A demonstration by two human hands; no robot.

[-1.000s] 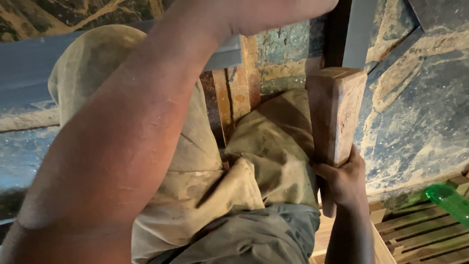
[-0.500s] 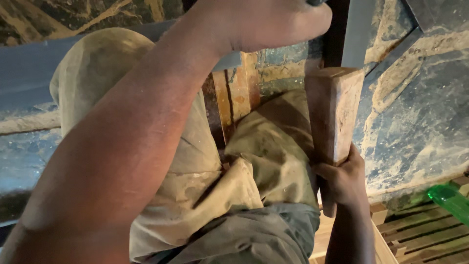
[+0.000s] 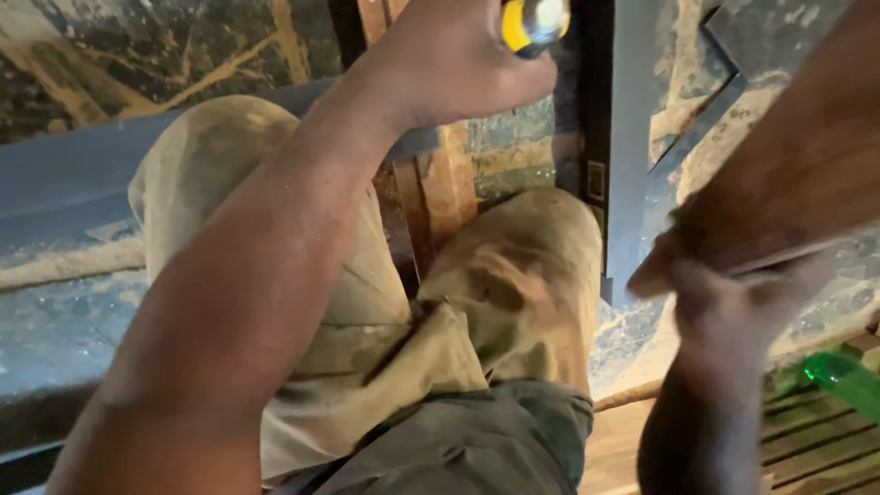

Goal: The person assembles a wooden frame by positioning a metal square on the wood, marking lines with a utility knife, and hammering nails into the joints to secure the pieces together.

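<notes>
— What is in hand, starting at the left?
— The left hand (image 3: 458, 69), raised above the bent knee (image 3: 518, 275), has its fingers closed round a yellow round thing (image 3: 534, 20). Right of the knee, the right hand (image 3: 733, 316) is blurred; its fingers seem wrapped round the low end of a tilted wooden block (image 3: 793, 179). I judge it a carrying step.
— What does that call for?
— Probably a firm hold on the block.
— And the surroundings?
— A worn, blue-painted floor (image 3: 55, 321) left of the knee, a grey bar (image 3: 632, 137) just right of it, then wooden slats (image 3: 816, 454) and a green bottle (image 3: 843, 378).
</notes>
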